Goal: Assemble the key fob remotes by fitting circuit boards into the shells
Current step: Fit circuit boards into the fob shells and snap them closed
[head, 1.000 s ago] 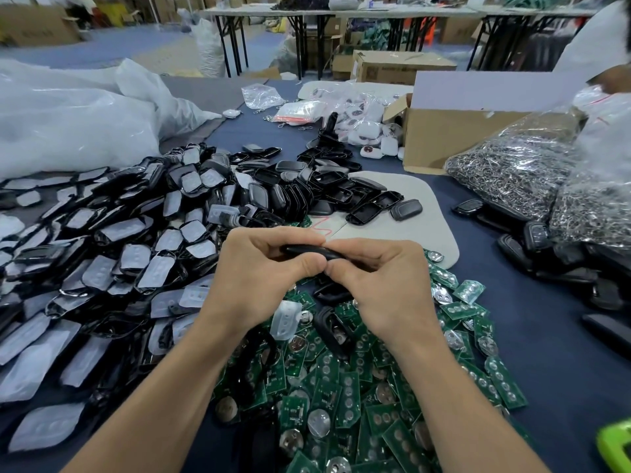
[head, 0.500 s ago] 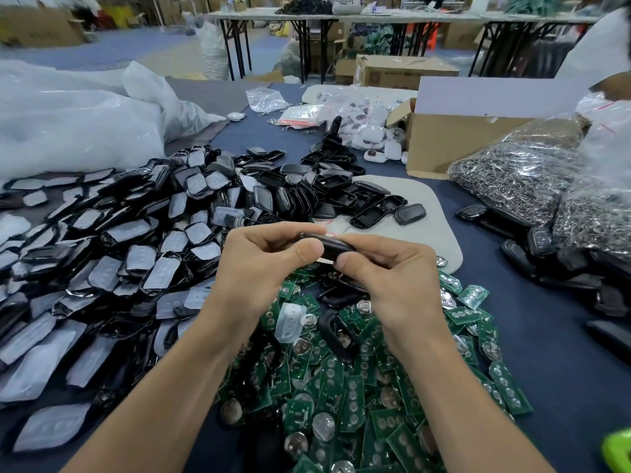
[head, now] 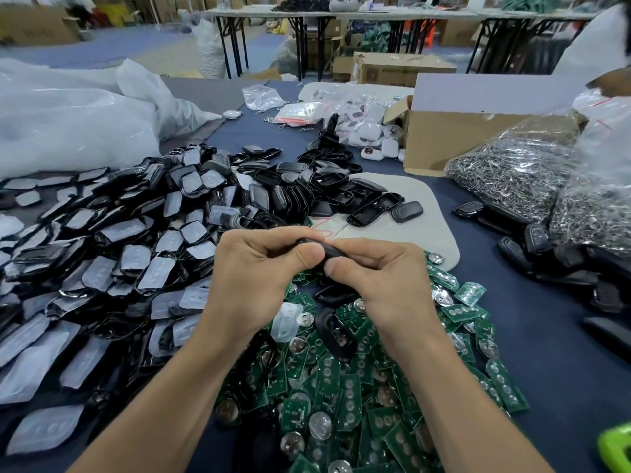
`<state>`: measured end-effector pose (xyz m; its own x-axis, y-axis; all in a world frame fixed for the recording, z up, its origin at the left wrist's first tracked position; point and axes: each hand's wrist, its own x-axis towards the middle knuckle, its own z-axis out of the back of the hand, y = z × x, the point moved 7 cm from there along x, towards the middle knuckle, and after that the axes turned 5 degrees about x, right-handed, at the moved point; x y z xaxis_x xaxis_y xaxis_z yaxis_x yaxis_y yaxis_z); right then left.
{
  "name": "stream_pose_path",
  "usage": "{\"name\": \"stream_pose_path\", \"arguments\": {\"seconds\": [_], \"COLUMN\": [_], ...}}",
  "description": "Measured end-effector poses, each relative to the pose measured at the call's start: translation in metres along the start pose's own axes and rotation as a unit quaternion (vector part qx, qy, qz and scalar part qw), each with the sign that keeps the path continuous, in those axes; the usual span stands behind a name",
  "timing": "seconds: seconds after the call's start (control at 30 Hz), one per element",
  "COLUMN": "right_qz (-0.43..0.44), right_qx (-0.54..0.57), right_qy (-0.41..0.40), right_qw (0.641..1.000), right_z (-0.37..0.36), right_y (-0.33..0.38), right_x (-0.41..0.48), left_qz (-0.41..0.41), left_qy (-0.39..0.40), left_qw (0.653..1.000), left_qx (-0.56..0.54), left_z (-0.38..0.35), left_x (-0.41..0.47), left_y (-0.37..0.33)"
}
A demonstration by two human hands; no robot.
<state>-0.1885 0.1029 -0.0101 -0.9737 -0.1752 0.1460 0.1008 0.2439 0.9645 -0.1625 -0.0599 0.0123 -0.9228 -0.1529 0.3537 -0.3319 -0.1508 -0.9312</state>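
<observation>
Both hands pinch one black key fob shell [head: 330, 250] above the table's middle. My left hand [head: 259, 278] grips its left end with thumb and fingers, and my right hand [head: 382, 281] presses its right end; most of the shell is hidden by my fingers. Below them lies a heap of green circuit boards [head: 345, 397] with coin cells. An open black shell [head: 336, 334] rests on that heap. To the left sprawls a pile of black shells with grey rubber button pads [head: 112, 254]. More empty black shells [head: 327, 196] lie beyond my hands.
A white mat [head: 430, 230] lies behind my hands. A cardboard box [head: 440, 138] and bags of metal key rings [head: 512, 172] stand at right, with black fobs [head: 546, 247] below them. White plastic bags [head: 78, 114] fill the left rear. A person in white [head: 601, 42] stands far right.
My hands have kept squeezing the same shell, shifting slightly; the shell has turned a little between the fingers and my right thumb now presses closer to my left.
</observation>
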Motion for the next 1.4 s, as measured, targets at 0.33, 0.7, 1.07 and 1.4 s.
{"name": "stream_pose_path", "arguments": {"seconds": [0.33, 0.7, 1.07, 1.4], "right_qz": [-0.163, -0.044, 0.058, 0.029], "right_qx": [0.170, -0.041, -0.094, -0.024], "right_qy": [-0.010, 0.034, -0.045, -0.037], "right_qw": [0.972, 0.998, 0.993, 0.999], "right_z": [-0.009, -0.006, 0.013, 0.008], "right_y": [-0.018, -0.008, 0.009, 0.005], "right_x": [-0.005, -0.001, 0.002, -0.002], "left_qz": [0.106, 0.108, -0.042, -0.029], "left_qy": [0.112, 0.102, -0.004, -0.017], "left_qw": [0.984, 0.986, 0.979, 0.990], "left_qx": [-0.084, -0.083, 0.200, 0.140], "left_z": [-0.005, -0.012, -0.005, -0.013], "left_x": [0.004, 0.004, -0.006, -0.012], "left_y": [0.019, 0.022, 0.003, -0.002]}}
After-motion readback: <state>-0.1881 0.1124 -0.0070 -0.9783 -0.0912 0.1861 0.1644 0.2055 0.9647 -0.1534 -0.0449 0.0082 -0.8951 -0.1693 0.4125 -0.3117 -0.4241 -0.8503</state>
